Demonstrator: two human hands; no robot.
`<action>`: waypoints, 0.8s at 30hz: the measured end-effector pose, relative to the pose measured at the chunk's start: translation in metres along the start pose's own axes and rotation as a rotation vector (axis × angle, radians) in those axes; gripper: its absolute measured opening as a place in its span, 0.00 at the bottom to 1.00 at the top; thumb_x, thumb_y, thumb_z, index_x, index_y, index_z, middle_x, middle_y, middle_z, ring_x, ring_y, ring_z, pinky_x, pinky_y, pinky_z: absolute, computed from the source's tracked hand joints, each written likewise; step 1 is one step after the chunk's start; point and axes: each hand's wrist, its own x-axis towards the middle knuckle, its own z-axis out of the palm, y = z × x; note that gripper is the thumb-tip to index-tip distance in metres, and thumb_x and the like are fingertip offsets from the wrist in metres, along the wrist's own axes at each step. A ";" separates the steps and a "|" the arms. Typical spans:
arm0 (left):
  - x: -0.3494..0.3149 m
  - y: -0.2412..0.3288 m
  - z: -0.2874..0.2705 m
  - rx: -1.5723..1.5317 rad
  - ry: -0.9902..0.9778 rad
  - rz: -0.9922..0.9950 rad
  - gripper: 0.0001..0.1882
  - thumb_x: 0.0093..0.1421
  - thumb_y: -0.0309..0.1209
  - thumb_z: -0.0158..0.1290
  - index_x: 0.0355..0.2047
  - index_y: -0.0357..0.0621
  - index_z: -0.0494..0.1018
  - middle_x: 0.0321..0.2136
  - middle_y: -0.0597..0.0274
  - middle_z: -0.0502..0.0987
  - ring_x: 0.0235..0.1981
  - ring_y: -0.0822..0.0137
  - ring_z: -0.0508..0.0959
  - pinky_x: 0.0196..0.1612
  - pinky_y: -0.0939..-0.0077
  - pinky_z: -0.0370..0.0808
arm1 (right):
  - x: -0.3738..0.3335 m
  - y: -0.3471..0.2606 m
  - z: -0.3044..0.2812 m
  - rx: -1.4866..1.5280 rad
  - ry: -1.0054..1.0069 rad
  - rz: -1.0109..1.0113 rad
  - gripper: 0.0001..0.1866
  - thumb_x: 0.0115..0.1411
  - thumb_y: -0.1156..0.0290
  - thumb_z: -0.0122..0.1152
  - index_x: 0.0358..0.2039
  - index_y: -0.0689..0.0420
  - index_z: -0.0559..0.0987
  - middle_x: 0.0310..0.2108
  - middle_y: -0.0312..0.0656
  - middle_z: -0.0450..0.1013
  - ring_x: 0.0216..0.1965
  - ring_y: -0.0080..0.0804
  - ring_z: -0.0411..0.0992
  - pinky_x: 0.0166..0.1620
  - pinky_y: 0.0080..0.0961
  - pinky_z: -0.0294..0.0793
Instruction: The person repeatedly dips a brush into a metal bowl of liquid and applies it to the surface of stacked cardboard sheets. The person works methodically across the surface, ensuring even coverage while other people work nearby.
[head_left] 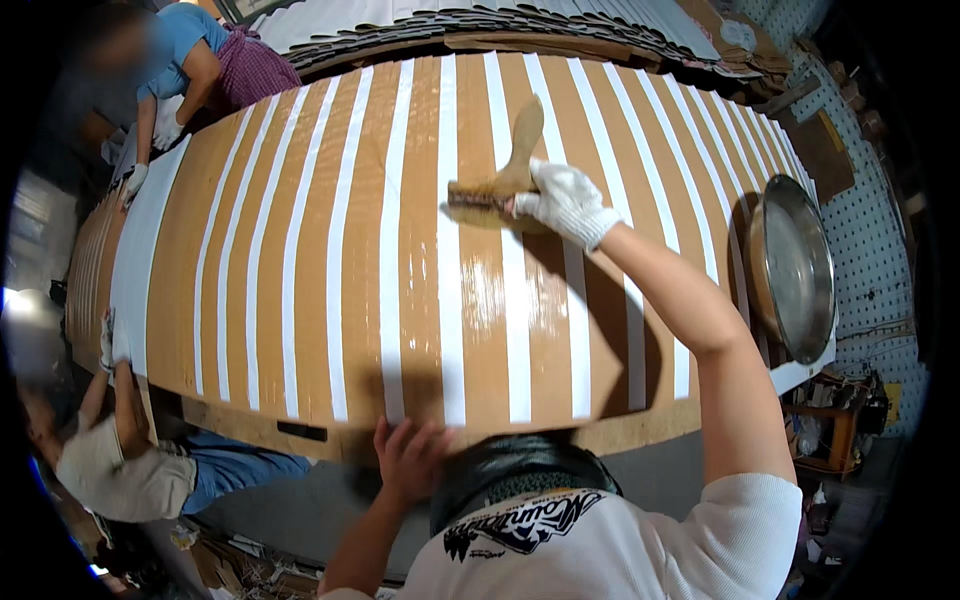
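Observation:
In my right hand (572,205), which wears a white knitted glove, a wide flat brush (525,145) with a pale wooden handle is gripped, its bristle edge turned to the left. The brush is over the middle of a broad spread of brown sheets (345,250) separated by white strips (392,250). Glossy wet patches shine on the brown surface below the brush. My bare left hand (412,458), slightly blurred, rests at the near table edge with its fingers apart and nothing visible in it.
A round metal basin (805,270) stands at the right end of the table. At the left end, two co-workers' gloved hands touch a white sheet (150,250): one person (200,60) at the far side, another (130,450) at the near side. Stacked sheets (520,25) lie beyond.

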 end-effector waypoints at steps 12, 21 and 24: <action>-0.057 -0.016 0.026 0.295 -0.180 0.145 0.31 0.60 0.39 0.61 0.61 0.88 0.67 0.61 0.72 0.59 0.66 0.46 0.59 0.61 0.36 0.68 | 0.285 0.109 -0.001 -0.015 0.294 -0.005 0.20 0.59 0.62 0.66 0.52 0.44 0.78 0.47 0.46 0.78 0.50 0.49 0.75 0.52 0.40 0.74; -0.021 -0.002 0.007 0.052 -0.127 -0.024 0.19 0.55 0.45 0.57 0.49 0.76 0.79 0.51 0.69 0.67 0.62 0.56 0.60 0.65 0.33 0.56 | 0.238 0.083 0.018 -0.301 0.284 0.033 0.13 0.63 0.63 0.60 0.47 0.49 0.78 0.46 0.46 0.77 0.50 0.48 0.75 0.54 0.41 0.74; -0.014 -0.001 0.010 0.087 -0.081 -0.009 0.20 0.56 0.40 0.53 0.50 0.75 0.79 0.52 0.68 0.67 0.62 0.56 0.60 0.65 0.33 0.57 | 0.157 0.076 0.032 -0.154 0.221 -0.149 0.14 0.62 0.63 0.59 0.48 0.47 0.81 0.44 0.45 0.78 0.48 0.47 0.76 0.51 0.39 0.76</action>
